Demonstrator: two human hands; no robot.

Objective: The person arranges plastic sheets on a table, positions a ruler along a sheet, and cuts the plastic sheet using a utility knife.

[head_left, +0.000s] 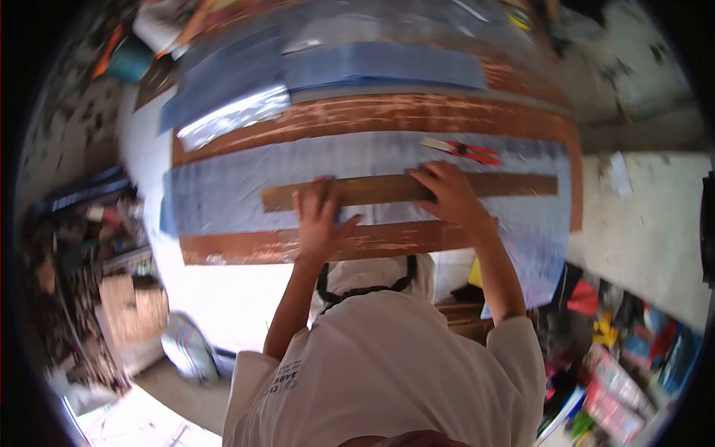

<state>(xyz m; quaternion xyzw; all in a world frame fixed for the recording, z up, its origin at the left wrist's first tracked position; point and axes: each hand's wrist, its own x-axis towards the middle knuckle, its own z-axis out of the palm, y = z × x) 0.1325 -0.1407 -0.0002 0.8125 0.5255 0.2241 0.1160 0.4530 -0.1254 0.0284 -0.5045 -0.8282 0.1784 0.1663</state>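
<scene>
A long flat brown strip [380, 190], like a wooden ruler, lies crosswise on a blue-grey sheet [223, 197]. My left hand [319, 212] rests on the strip's left part, fingers stretched forward over it and thumb out to the side. Farther right, my right hand [449, 195] lies across the strip, with fingers spread and pointing left. Neither hand is wrapped round anything. Just beyond my right hand, on the sheet, is a small red-handled cutting tool [462, 150] with a pale blade end; its exact kind is unclear.
Beneath the sheet is a worn brown tabletop [238, 244]. Another blue sheet [380, 63] and a shiny clear plastic piece [234, 115] lie toward the far side. A person's arm [195, 22] shows at the far left. Mixed coloured items [614, 387] are piled at lower right.
</scene>
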